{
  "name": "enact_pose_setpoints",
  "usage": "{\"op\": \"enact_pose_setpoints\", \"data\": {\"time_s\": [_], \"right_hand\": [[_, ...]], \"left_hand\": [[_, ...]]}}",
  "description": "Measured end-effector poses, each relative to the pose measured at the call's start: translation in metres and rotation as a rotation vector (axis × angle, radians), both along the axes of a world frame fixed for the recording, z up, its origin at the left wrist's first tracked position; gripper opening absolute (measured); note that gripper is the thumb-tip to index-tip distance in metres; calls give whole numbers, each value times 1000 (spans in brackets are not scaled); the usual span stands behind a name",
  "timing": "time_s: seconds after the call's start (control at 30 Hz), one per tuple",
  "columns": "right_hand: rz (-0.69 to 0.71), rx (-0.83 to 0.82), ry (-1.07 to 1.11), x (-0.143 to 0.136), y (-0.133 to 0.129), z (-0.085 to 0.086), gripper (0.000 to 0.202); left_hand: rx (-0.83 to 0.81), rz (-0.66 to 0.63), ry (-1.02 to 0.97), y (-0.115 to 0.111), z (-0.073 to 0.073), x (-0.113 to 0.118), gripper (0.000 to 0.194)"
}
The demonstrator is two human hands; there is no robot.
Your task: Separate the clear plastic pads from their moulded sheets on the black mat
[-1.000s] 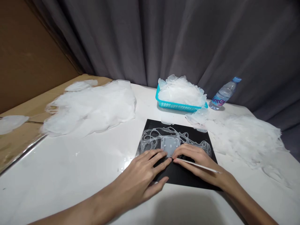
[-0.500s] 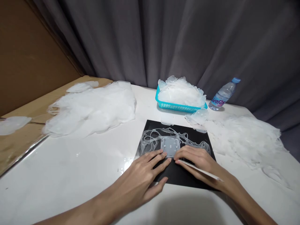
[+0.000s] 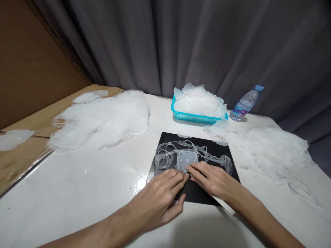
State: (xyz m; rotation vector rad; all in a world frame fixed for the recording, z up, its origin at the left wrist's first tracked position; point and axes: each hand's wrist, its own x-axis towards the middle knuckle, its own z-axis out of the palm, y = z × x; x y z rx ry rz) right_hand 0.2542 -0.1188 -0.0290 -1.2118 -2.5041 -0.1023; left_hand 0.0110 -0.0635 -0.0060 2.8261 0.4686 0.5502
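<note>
A translucent silicone-like sheet (image 3: 181, 159) with a squarish middle and looping, torn-looking strands lies on a black mat (image 3: 201, 195). My left hand (image 3: 165, 187) rests on the mat, fingers extended together and thumb apart, its fingertips pressing the lower edge of the square part. From the right, my right hand (image 3: 213, 179) reaches in with its index fingertip on that square's lower right corner. A thin white stick-like tool (image 3: 225, 206) lies under my right palm, its near end showing by the wrist. Its tip is hidden by the fingers.
Behind the mat stands a turquoise basket (image 3: 199, 119) heaped with translucent pieces. A water bottle (image 3: 244, 105) is to its right. Piles of whitish film lie at left (image 3: 103, 120) and right (image 3: 274, 155). Cardboard (image 3: 26, 155) borders the left side; a grey curtain (image 3: 129, 44) hangs behind.
My right hand has shifted left and turned lower over the white tool, and its index finger has come onto the square part. My left fingers have drawn in slightly.
</note>
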Motion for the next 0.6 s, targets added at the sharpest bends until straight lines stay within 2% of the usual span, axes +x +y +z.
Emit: {"op": "enact_pose_setpoints", "data": {"time_s": [0.13,0.27,0.43,0.53,0.6], "right_hand": [[7,-18,-39,3,7,-5,39],[-10,-37,30,0,14,-1,28],[-50,-205,300,-1,22,28,25],[-153,-289,535,7,36,46,23],[-235,-330,696,14,49,52,23]], "left_hand": [[-12,-38,-49,7,1,7,20],[-3,-51,-81,11,0,17,17],[5,-57,-112,15,-3,20,16],[11,-59,-116,15,-5,19,15],[8,-68,-107,15,-6,18,15]]}}
